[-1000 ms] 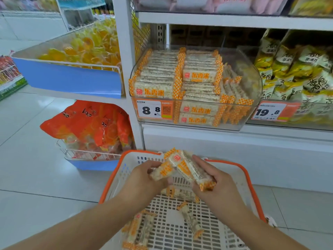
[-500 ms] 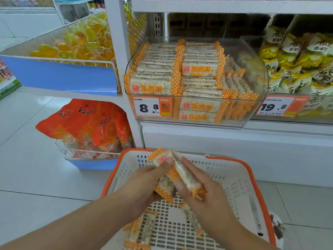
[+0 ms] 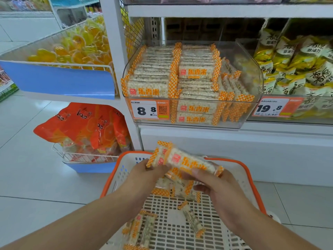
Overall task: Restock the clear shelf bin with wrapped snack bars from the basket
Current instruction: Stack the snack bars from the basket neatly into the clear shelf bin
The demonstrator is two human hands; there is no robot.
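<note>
Both hands hold a bunch of wrapped snack bars (image 3: pixel 187 162), white rice bars with orange checked ends, above the white basket with an orange rim (image 3: pixel 232 161). My left hand (image 3: pixel 144 175) grips the bunch's left end and my right hand (image 3: pixel 215 186) grips its right end from below. Loose bars (image 3: pixel 192 218) lie on the basket floor, with more loose bars (image 3: pixel 140 230) at its near left. Above, the clear shelf bin (image 3: pixel 250 69) holds several stacked rows of the same bars, with some room at its right side.
A price tag reading 8.8 (image 3: pixel 149 110) hangs on the bin front. Yellow snack bags (image 3: pixel 295 64) fill the neighbouring bin on the right. At left, a wire tray of yellow candies (image 3: pixel 75 49) juts out over a rack of orange bags (image 3: pixel 84 127). A white shelf ledge (image 3: pixel 234 139) runs below the bin.
Both hands have gathered the bars into one bunch and turned it so the printed side faces up. The bunch sits slightly higher above the basket.
</note>
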